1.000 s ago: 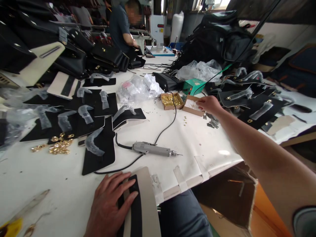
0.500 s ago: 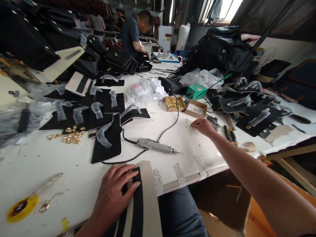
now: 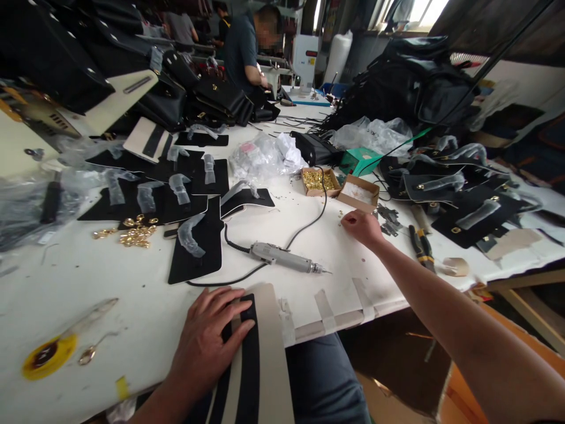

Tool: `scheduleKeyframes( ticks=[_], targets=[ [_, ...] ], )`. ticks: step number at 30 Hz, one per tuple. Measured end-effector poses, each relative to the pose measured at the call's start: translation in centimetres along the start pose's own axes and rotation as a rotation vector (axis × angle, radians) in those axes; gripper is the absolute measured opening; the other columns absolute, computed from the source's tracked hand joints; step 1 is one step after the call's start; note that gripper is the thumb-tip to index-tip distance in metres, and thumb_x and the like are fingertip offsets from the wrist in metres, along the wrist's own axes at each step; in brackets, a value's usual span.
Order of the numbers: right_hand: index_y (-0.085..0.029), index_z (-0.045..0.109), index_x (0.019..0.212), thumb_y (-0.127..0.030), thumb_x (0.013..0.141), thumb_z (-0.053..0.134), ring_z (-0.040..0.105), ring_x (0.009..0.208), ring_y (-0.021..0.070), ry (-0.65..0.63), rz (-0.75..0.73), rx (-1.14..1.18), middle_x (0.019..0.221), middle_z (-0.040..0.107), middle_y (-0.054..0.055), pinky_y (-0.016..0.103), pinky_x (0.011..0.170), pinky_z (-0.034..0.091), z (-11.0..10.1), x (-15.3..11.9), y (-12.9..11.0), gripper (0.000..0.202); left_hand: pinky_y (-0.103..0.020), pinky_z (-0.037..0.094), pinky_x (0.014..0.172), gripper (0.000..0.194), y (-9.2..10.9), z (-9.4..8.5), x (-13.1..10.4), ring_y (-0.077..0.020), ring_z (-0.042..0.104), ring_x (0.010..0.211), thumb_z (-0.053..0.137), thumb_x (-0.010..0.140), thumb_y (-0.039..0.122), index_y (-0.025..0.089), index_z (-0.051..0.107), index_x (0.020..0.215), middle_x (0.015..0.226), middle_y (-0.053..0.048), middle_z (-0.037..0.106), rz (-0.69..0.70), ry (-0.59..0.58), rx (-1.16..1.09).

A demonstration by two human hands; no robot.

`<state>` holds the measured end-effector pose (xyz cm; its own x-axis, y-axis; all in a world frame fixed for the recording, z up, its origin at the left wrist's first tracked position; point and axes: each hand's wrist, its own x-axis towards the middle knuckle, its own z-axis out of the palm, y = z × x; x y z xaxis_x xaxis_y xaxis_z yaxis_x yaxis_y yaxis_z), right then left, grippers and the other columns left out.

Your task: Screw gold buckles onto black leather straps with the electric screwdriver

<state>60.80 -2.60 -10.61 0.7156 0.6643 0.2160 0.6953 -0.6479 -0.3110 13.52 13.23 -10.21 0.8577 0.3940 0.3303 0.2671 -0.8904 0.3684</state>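
A beige panel with black stripes [image 3: 272, 353] lies over the near table edge and my lap. My left hand [image 3: 210, 333] rests on it, fingers stretched out across the stripes. On the white tabletop, my right hand [image 3: 362, 227] has its fingertips pinched together beside a few tiny brass pieces [image 3: 340, 214]. Whatever sits between those fingertips is hidden. Just behind this hand stand a cardboard box of small brass parts [image 3: 311, 190] and another box with white contents [image 3: 367, 202]. A grey corded electric screwdriver [image 3: 285, 258] lies between my hands, its bit pointing right.
Black flap pieces [image 3: 198, 259] with plastic-wrapped fittings lie left, near gold clasps [image 3: 136, 235]. Pliers [image 3: 421, 247] and dark metal plates [image 3: 389, 221] lie right. Black bags [image 3: 220, 97] are piled behind. A co-worker [image 3: 242, 50] sits at the far end.
My right hand stays pinched at the table beside the tiny brass pieces, with only a slight shift. My left hand keeps its place on the panel. The whole view has tilted a little.
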Motion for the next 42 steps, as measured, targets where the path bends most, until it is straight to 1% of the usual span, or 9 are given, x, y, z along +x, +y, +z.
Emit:
scheduleKeyframes(
  ticks=[4,8,14,18,24,29,32,37,42],
  targets=[
    [-0.025,0.082,0.088,-0.033,0.086,0.062,0.069,0.085,0.0207,-0.046,-0.061,-0.024,0.096,0.079,0.004,0.028,0.069,0.044,-0.6,0.1,0.0,0.022,-0.054,0.045,0.113,0.025,0.1,0.0,0.0,-0.0305,0.062,0.126,0.072,0.093,0.038,0.031,0.076,0.116,0.131,-0.004,0.074,-0.018,-0.002,-0.002],
    [-0.025,0.083,0.09,-0.031,0.088,0.062,0.069,0.085,0.0203,-0.092,-0.131,-0.057,0.098,0.08,0.004,0.027,0.069,0.044,-1.2,0.1,0.0,0.022,-0.055,0.043,0.114,0.024,0.2,0.1,-0.1,-0.0307,0.062,0.126,0.073,0.093,0.039,0.031,0.076,0.116,0.131,-0.004,0.074,-0.021,-0.003,0.005],
    [-0.023,0.082,0.09,-0.03,0.092,0.059,0.068,0.087,0.0213,-0.086,-0.198,-0.131,0.1,0.079,0.006,0.029,0.069,0.042,-1.5,-0.5,-0.4,0.024,-0.057,0.043,0.115,0.023,0.4,0.0,0.1,-0.0307,0.063,0.125,0.072,0.094,0.04,0.031,0.077,0.114,0.129,-0.003,0.075,-0.025,0.011,-0.007],
    [-0.024,0.082,0.09,-0.03,0.093,0.059,0.069,0.09,0.0219,-0.086,-0.234,-0.153,0.101,0.08,0.006,0.029,0.069,0.042,-1.6,-0.8,-0.4,0.024,-0.054,0.044,0.114,0.023,0.4,0.0,0.1,-0.0299,0.064,0.124,0.072,0.093,0.04,0.031,0.078,0.113,0.128,-0.003,0.076,-0.03,0.022,-0.013],
    [-0.025,0.081,0.097,-0.03,0.096,0.057,0.071,0.092,0.0216,-0.052,-0.209,-0.143,0.104,0.08,0.004,0.028,0.074,0.045,-1.6,-1.1,0.0,0.025,-0.053,0.046,0.114,0.023,0.3,-0.1,0.0,-0.0296,0.064,0.125,0.071,0.094,0.04,0.031,0.078,0.114,0.131,-0.004,0.075,-0.034,0.004,-0.004],
    [-0.025,0.081,0.102,-0.033,0.1,0.05,0.07,0.088,0.0218,-0.009,-0.174,-0.171,0.103,0.079,0.006,0.029,0.067,0.04,-1.7,-1.3,-0.1,0.032,-0.056,0.044,0.114,0.023,0.4,0.0,0.0,-0.0303,0.063,0.126,0.072,0.093,0.039,0.031,0.077,0.114,0.13,-0.004,0.075,-0.045,0.001,-0.008],
    [-0.026,0.082,0.1,-0.035,0.099,0.053,0.069,0.089,0.022,-0.017,-0.213,-0.198,0.104,0.079,0.006,0.029,0.068,0.039,-1.7,-1.6,-0.7,0.03,-0.056,0.043,0.114,0.023,0.4,-0.1,0.1,-0.0303,0.063,0.125,0.073,0.093,0.039,0.031,0.077,0.113,0.129,-0.004,0.076,-0.043,0.009,-0.012],
    [-0.023,0.08,0.087,-0.032,0.099,0.052,0.066,0.088,0.023,-0.044,-0.283,-0.239,0.094,0.077,0.009,0.031,0.073,0.038,-1.2,-2.3,-1.7,0.032,-0.054,0.045,0.113,0.022,0.5,-0.1,0.1,-0.0293,0.064,0.124,0.072,0.093,0.04,0.03,0.078,0.112,0.129,-0.004,0.076,-0.041,0.022,-0.027],
    [-0.022,0.077,0.082,-0.027,0.097,0.05,0.064,0.081,0.0208,-0.036,-0.262,-0.246,0.091,0.075,0.008,0.03,0.068,0.036,-1.1,-2.2,-1.7,0.031,-0.055,0.045,0.113,0.022,0.6,-0.1,0.1,-0.0299,0.063,0.125,0.072,0.094,0.04,0.031,0.077,0.113,0.13,-0.003,0.075,-0.048,0.013,-0.026]
  ],
)
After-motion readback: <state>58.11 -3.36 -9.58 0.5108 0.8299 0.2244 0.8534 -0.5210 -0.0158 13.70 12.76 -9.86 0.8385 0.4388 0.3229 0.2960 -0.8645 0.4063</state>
